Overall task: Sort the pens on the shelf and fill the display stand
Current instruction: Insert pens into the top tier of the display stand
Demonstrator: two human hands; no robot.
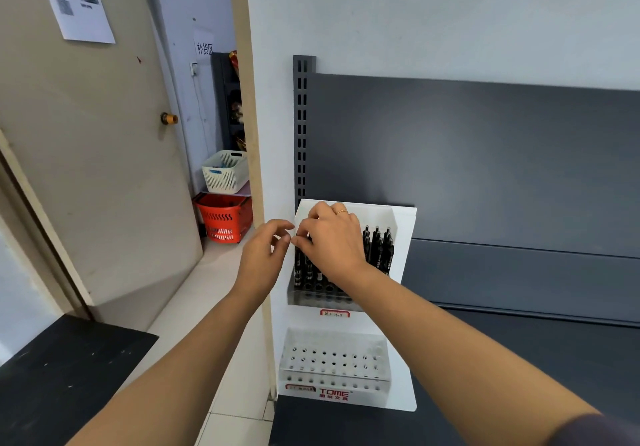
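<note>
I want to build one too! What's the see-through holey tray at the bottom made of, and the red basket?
Lower pen tray: looks like clear, glossy acrylic or similar plastic; the white backing shows through it. Red basket: probably moulded plastic, uniform colour with slotted sides.

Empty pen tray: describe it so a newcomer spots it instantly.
Find the dark grey shelf unit; a white display stand sits at its left end. The tray is the stand's lower clear tier, just above the red TOME logo. Unlike the upper tier holding black pens, its holes are all empty.

Beige door [86, 168] open beside white wall [450, 12], tiled floor [221, 265].
</note>
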